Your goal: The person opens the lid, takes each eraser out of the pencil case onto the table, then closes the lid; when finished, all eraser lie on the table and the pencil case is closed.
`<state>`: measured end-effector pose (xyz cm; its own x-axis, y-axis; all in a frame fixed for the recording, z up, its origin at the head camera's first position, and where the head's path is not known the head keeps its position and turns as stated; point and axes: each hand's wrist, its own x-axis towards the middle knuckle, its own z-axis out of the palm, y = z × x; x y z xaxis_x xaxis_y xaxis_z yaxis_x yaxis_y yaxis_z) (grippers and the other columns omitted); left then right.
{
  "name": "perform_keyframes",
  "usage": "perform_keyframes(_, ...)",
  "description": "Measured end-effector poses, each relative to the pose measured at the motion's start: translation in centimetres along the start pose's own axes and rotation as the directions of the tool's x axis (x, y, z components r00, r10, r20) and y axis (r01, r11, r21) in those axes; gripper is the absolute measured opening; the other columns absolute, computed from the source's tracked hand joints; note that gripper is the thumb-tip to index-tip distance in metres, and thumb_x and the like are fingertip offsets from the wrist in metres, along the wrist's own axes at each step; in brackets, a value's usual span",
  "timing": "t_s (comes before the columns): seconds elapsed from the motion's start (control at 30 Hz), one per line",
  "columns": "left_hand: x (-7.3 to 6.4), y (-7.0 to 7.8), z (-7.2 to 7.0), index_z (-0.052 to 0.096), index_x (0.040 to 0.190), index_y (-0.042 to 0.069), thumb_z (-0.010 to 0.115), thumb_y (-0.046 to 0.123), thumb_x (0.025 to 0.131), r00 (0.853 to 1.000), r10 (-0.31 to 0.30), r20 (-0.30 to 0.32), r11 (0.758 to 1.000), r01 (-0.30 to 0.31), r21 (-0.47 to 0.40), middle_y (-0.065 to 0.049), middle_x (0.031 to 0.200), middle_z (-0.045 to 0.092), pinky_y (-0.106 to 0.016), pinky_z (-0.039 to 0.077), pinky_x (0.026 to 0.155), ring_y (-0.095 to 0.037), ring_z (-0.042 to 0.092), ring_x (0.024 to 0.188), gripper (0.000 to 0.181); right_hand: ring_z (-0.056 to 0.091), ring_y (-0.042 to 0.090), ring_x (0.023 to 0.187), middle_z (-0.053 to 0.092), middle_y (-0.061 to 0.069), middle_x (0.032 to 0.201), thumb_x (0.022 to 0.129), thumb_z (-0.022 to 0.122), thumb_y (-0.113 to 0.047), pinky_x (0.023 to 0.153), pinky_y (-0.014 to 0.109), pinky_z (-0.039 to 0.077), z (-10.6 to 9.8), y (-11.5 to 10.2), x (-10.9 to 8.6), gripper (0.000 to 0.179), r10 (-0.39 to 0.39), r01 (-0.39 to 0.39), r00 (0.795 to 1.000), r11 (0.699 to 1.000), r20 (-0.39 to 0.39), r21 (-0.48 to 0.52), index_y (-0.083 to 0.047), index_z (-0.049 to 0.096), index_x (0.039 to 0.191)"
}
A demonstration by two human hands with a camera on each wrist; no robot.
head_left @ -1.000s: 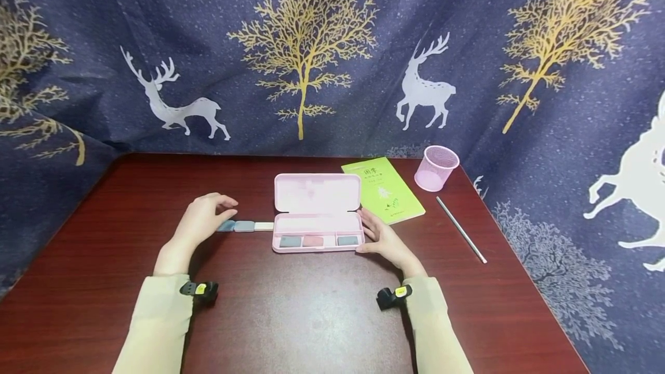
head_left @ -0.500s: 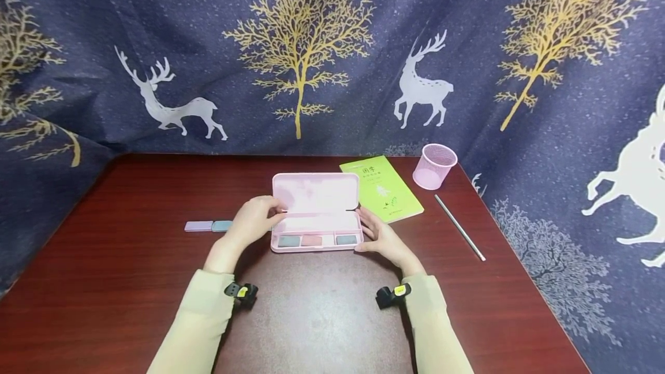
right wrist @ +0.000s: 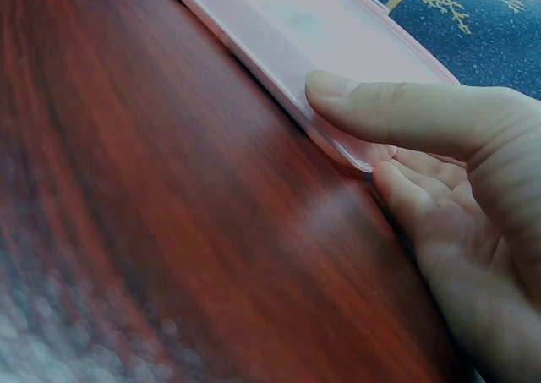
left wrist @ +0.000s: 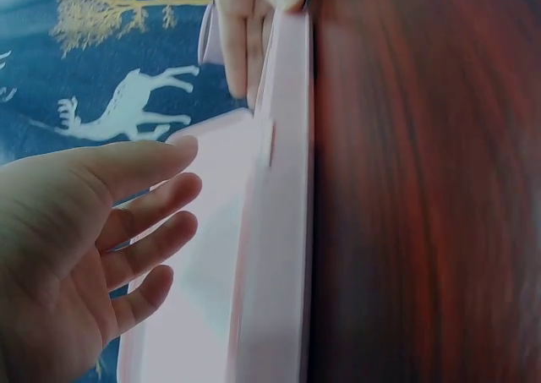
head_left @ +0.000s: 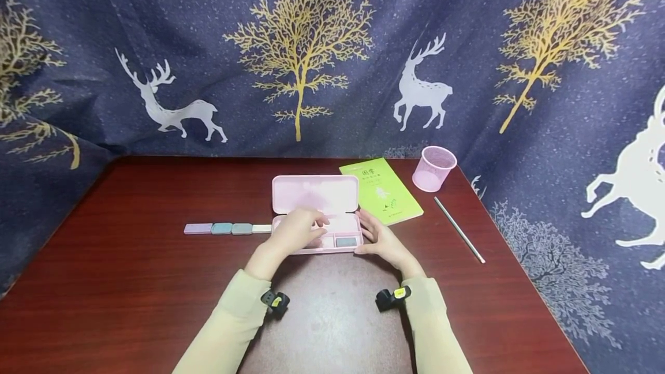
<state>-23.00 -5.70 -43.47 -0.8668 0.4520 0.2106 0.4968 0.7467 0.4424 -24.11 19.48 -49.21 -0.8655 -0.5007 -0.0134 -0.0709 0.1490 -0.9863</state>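
Observation:
A pink pencil case [head_left: 340, 224] lies on the table with its lid [head_left: 315, 194] raised. My left hand [head_left: 298, 229] is over the middle of the case with loosely bent fingers and nothing between them; in the left wrist view the fingers [left wrist: 156, 239] overlap the lid. My right hand [head_left: 384, 242] grips the right end of the case, thumb [right wrist: 372, 104] at the front rim and fingers along the end. A grey-blue block [head_left: 346, 242] like an eraser sits in the right compartment. The left compartment is mostly hidden by my left hand.
Several eraser-like blocks, among them a purple one [head_left: 198, 228] and a teal one [head_left: 221, 228], form a row left of the case. Behind and to the right are a green book [head_left: 384, 189], a pink mesh pen holder [head_left: 434, 169] and a pencil [head_left: 459, 229].
My left hand has moved right, from the row of blocks past the case's left end to over its middle. The right hand has stayed at the right end.

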Motion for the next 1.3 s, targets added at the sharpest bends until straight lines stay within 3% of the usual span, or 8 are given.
perform_keyframes(0.3,0.6,2.0,2.3,0.075,0.094,0.007,0.073,0.013,0.084,0.993,0.115,-0.028,0.993,-0.114,0.006,-0.004,0.087,0.074,-0.035,0.055,0.08,-0.019,0.069,0.084,0.011,0.025,0.042,0.145,0.018,0.027,0.159,0.08,0.072,0.009,0.111,0.03,0.036,-0.1,0.3,-0.1,0.096,-0.039,0.039,0.999,0.999,0.007,-0.013,0.006,0.01,0.153)
perform_keyframes(0.53,0.9,3.3,3.5,0.076,0.096,0.009,0.074,0.016,0.084,0.99,0.141,0.003,0.987,-0.141,0.081,-0.002,0.093,0.075,-0.037,0.054,0.085,-0.023,0.069,0.091,0.013,0.024,0.041,0.146,0.016,0.026,0.16,0.08,0.07,0.011,0.111,0.029,0.036,0.0,0.3,-0.3,0.096,-0.033,0.033,0.999,0.999,0.011,0.016,0.006,0.01,0.153)
perform_keyframes(0.83,1.0,4.1,3.7,0.078,0.095,0.015,0.071,0.018,0.086,0.992,0.121,0.029,0.964,-0.124,0.236,-0.004,0.094,0.073,-0.039,0.055,0.08,-0.026,0.067,0.091,0.012,0.024,0.043,0.145,0.015,0.027,0.16,0.08,0.07,0.011,0.109,0.027,0.038,-0.1,0.3,-0.2,0.096,-0.038,0.037,0.999,0.999,0.017,0.015,0.006,0.008,0.153)
perform_keyframes(1.1,1.0,4.3,4.0,0.075,0.083,0.014,0.069,0.019,0.088,0.994,0.104,0.046,0.959,-0.112,0.259,-0.006,0.089,0.069,-0.039,0.054,0.074,-0.026,0.065,0.084,0.009,0.025,0.043,0.145,0.016,0.028,0.159,0.08,0.07,0.011,0.111,0.033,0.036,-0.1,0.2,-0.2,0.095,-0.036,0.036,0.999,0.999,0.01,0.019,0.007,0.009,0.153)
perform_keyframes(1.3,1.0,4.5,4.1,0.077,0.093,0.013,0.065,0.016,0.091,0.995,0.069,0.076,0.965,-0.086,0.249,-0.008,0.093,0.068,-0.039,0.054,0.077,-0.025,0.064,0.089,0.013,0.025,0.043,0.145,0.015,0.028,0.159,0.08,0.069,0.012,0.11,0.034,0.037,0.0,0.1,-0.2,0.095,-0.035,0.035,0.999,0.999,0.013,0.02,0.007,0.008,0.153)
